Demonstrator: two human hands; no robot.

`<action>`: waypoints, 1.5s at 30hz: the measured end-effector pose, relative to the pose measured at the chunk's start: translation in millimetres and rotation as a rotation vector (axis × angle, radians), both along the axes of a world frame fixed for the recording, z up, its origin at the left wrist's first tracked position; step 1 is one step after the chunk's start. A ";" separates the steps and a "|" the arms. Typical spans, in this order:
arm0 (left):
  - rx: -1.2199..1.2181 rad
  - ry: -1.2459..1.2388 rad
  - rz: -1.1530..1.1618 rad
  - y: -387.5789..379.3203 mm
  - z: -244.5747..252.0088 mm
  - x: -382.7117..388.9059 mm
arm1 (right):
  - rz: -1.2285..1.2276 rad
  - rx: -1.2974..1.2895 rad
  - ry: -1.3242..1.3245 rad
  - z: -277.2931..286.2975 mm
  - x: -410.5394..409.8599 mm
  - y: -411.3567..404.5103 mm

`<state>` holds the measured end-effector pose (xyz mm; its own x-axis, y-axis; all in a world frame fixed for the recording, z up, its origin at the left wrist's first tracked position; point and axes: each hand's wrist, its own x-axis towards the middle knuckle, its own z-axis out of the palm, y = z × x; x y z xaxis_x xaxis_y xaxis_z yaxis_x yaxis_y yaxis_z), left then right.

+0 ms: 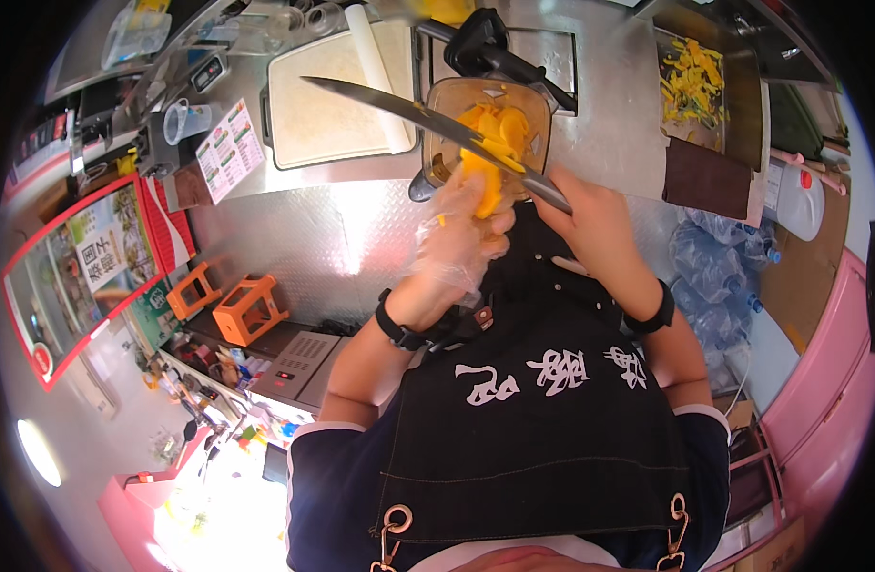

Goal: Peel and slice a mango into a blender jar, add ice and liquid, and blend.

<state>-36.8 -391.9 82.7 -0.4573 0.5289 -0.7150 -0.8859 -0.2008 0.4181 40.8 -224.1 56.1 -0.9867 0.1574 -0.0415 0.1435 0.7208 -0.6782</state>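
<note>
My left hand (pixel 455 239), in a clear plastic glove, grips a peeled piece of yellow-orange fruit (pixel 489 193), apparently mango, over the near rim of a square see-through jar (pixel 437 154). Cut chunks of the same fruit (pixel 512 127) lie inside the jar. In my bare right hand (pixel 598 218) is the handle end of a long-bladed knife (pixel 394 104). Its blade crosses above the jar, pointing to the far left, and passes over the fruit at my left hand. My fingers and the blade partly hide the held fruit.
Left of the jar lies a cutting board (pixel 316 100) with a white roll (pixel 373 79) across it. A black-handled appliance part (pixel 480 43) sits behind the jar. At right, a metal basin (pixel 741 107) holds yellow-green peelings (pixel 691 79), near a brown cloth (pixel 705 179).
</note>
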 end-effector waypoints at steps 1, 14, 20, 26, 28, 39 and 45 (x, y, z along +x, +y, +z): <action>-0.023 0.045 -0.001 -4.5 -2.1 -1.3 | 0.010 -0.073 -0.076 -0.5 4.4 5.4; -0.337 0.491 -0.365 -8.5 -2.1 -13.8 | 0.032 -0.257 -0.162 21.0 0.4 16.4; -0.408 1.137 -0.338 -12.5 -33.5 -7.6 | 0.098 -0.065 -0.088 27.3 2.4 -0.2; -0.272 0.366 -0.153 1.2 0.4 -14.4 | 0.041 0.029 -0.098 26.0 10.0 2.1; -0.202 0.405 -0.100 7.2 -5.7 -10.2 | 0.041 0.085 -0.062 20.6 4.0 0.0; -0.279 0.299 -0.148 3.9 -3.2 -5.6 | -0.004 0.114 -0.053 8.1 4.2 -9.3; -0.277 0.412 -0.060 9.6 -8.3 -4.1 | -0.004 0.160 0.004 5.6 -8.1 -22.1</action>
<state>-40.9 -382.3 74.4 -0.7061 0.3786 -0.5984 -0.6423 0.0133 0.7663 32.7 -246.3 61.7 -0.9862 0.1652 -0.0115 0.1437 0.8191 -0.5554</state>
